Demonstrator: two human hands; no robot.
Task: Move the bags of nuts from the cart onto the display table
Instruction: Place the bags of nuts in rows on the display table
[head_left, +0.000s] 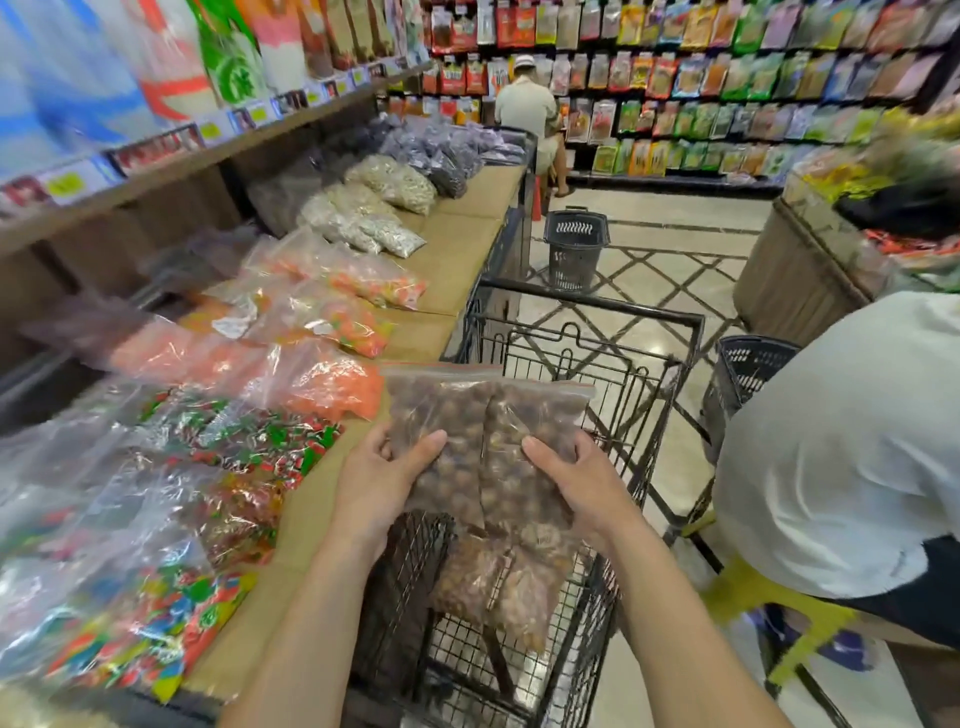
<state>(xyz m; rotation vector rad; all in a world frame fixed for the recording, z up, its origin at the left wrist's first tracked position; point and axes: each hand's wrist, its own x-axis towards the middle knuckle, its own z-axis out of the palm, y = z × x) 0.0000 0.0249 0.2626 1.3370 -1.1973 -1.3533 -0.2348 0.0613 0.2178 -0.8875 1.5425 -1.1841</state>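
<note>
Hands, left (382, 480) and right (574, 480), each keep a closed grip on nut bags (485, 447) above the cart (587, 364).

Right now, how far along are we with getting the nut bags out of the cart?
Done: nothing I can confirm; the display table holds many bags, but which came from the cart is unclear. In hand: left hand and right hand hold brown nut bags above the cart. Left: more nut bags lie in the basket.
</note>
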